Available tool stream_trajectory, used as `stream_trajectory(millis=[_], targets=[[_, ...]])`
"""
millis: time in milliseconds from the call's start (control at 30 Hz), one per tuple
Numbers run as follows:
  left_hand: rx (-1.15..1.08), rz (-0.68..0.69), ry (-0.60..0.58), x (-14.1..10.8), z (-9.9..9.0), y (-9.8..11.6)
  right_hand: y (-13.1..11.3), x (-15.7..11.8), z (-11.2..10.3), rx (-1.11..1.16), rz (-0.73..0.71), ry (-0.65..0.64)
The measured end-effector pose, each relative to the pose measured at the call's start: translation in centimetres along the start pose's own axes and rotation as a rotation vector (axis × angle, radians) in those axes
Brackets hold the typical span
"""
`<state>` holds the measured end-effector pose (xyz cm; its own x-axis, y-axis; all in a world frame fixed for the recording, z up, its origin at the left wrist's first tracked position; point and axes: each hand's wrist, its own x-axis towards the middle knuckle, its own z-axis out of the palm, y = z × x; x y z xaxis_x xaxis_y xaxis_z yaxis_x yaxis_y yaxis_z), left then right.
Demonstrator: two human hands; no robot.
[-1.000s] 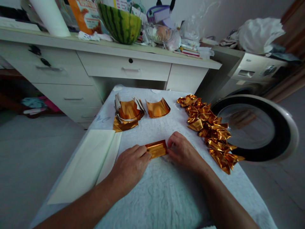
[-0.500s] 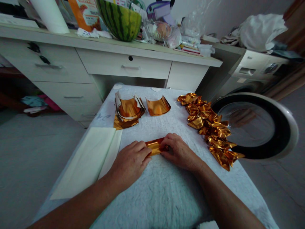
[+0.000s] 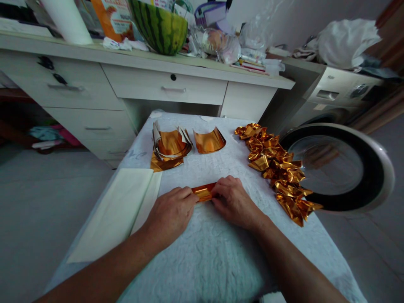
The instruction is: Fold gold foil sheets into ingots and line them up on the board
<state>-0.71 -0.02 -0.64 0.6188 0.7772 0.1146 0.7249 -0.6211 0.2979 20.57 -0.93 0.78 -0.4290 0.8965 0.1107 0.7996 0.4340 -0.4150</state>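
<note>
A narrow rolled sheet of gold foil paper point(image 3: 204, 192) lies across the middle of the cloth-covered table point(image 3: 221, 252). Its left end is gripped by my left hand point(image 3: 176, 210), fingers curled over it. At the other end my right hand point(image 3: 232, 200) pinches the roll between thumb and fingers. Beyond my hands is a stack of curled gold sheets point(image 3: 172, 143), with a single curled gold sheet point(image 3: 210, 141) to its right. Several crumpled, folded gold foil pieces point(image 3: 277, 166) form a row along the table's right side.
Pale folded paper point(image 3: 116, 210) lies on the table's left side. Behind the table stands a white drawer desk point(image 3: 170, 84) bearing a cut watermelon point(image 3: 159, 27) and plastic bags. The open round washing machine door point(image 3: 372, 168) is close to the right edge.
The gold roll between my hands looks slightly narrower. My left hand's fingers have shifted slightly and are flatter over its end. The other items have stayed in place.
</note>
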Motion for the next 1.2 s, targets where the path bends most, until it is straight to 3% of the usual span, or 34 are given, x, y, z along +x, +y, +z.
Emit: stream_trajectory(millis=[300,600,767,1200], targets=[[-0.037,0.02,0.0,-0.2,-0.3,0.2,-1.0,0.3,1.4,0.001,-0.011,-0.005],[-0.045,-0.105,-0.013,0.2,-0.3,0.4,-2.2,1.2,2.7,-0.15,0.149,0.018],[-0.056,-0.122,-0.095,-0.2,-0.5,-0.4,-2.9,1.4,3.1,-0.224,0.2,0.026],[-0.138,-0.118,-0.159,-0.1,-0.9,-0.9,-2.2,0.9,2.7,-0.166,0.243,0.027]])
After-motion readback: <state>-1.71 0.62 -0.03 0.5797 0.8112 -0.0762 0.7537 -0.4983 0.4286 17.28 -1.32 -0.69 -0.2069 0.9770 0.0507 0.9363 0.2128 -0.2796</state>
